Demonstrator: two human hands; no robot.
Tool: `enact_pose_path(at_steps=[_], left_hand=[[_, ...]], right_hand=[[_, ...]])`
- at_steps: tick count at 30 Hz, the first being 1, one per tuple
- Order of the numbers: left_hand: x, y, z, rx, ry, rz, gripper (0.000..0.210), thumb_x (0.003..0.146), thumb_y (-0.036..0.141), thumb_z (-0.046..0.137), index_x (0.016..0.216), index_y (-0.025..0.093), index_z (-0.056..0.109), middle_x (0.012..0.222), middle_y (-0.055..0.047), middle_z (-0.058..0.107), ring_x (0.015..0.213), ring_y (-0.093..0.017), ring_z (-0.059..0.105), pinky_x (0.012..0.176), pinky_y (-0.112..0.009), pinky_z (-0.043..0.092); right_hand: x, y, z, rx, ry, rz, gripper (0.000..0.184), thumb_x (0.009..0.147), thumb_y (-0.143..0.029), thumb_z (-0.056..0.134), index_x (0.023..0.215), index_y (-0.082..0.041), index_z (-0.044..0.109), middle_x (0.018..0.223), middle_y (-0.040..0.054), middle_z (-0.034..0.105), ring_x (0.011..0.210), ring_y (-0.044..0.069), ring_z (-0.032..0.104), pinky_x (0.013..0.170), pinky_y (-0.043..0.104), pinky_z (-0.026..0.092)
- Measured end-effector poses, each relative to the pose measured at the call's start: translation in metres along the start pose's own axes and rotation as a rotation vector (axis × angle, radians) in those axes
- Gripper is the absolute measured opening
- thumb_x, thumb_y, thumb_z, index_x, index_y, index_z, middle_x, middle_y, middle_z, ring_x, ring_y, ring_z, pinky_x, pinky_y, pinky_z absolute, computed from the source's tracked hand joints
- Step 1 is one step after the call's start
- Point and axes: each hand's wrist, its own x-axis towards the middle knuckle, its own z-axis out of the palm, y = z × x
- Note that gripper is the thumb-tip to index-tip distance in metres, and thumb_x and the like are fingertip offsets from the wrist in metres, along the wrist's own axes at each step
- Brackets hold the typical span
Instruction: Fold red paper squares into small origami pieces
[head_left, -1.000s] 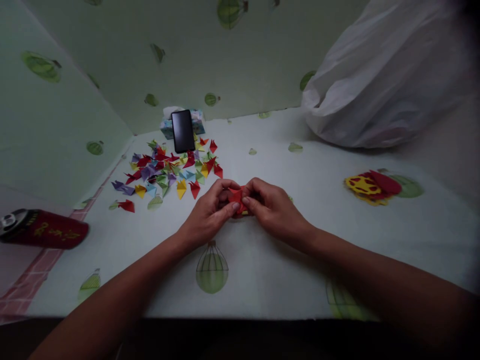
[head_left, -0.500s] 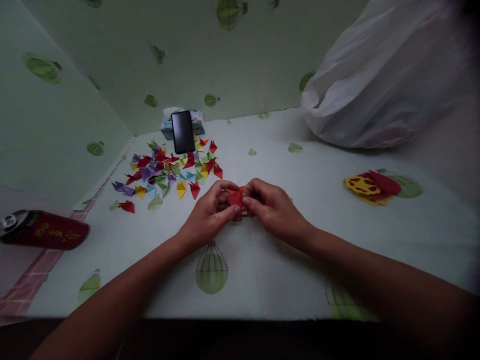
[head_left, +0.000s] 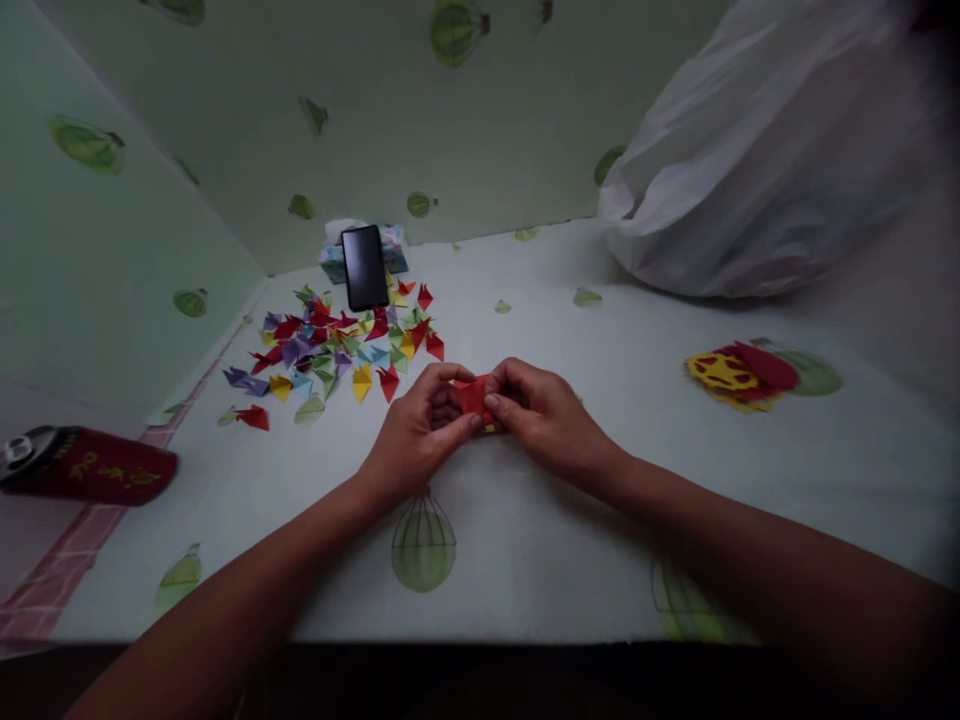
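Note:
Between my hands is a small folded piece of red paper [head_left: 472, 396], held just above the table in the middle of the view. My left hand [head_left: 431, 415] pinches its left side between thumb and fingers. On the other side, the thumb and forefinger of my right hand [head_left: 532, 405] are pressed together on the paper. A bit of yellow shows under the paper, mostly hidden by my fingers. Many small folded paper cranes [head_left: 326, 345] in red, yellow, green, blue and purple lie in a heap beyond my left hand.
A dark phone [head_left: 365, 267] leans on a tissue box [head_left: 395, 248] behind the heap. A red drink can [head_left: 97, 465] is at the far left. To the right lie yellow and red paper cut-outs [head_left: 724, 372], with a large white plastic bag [head_left: 750, 190] behind.
My left thumb and fingers have shifted slightly, and more of the red paper shows. Both hands stay in nearly the same place.

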Motion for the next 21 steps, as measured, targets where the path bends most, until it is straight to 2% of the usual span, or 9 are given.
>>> enact_pose_path(at_steps=[9,18,21], left_hand=[[0.0022,0.0018,-0.0019,-0.073,0.033,-0.065,0.031,0.08,0.019,0.076,0.104,0.017,0.058,0.082,0.001,0.066,0.077,-0.011,0.066,0.074,-0.023,0.056],[-0.0011,0.0034,0.0004,-0.019,0.03,0.019,0.038,0.078,0.019,0.079,0.109,0.019,0.056,0.088,0.0,0.068,0.082,-0.011,0.066,0.075,-0.022,0.056],[-0.0003,0.003,-0.0006,-0.064,0.056,0.053,0.028,0.083,0.021,0.074,0.106,0.019,0.058,0.089,0.0,0.067,0.082,-0.011,0.066,0.075,-0.022,0.057]], right_hand=[[0.0032,0.0028,0.001,0.193,-0.036,0.024,0.009,0.083,-0.023,0.062,0.078,-0.019,0.055,0.074,-0.0006,0.062,0.065,0.013,0.057,0.061,0.028,0.045],[0.0026,0.0012,-0.0012,0.08,-0.005,-0.014,0.012,0.086,-0.023,0.058,0.076,-0.019,0.053,0.073,0.0,0.06,0.066,0.014,0.053,0.061,0.029,0.042],[0.0023,0.0005,-0.0013,0.078,0.039,-0.008,0.011,0.085,-0.023,0.059,0.076,-0.019,0.054,0.075,0.0005,0.06,0.067,0.014,0.054,0.062,0.029,0.043]])
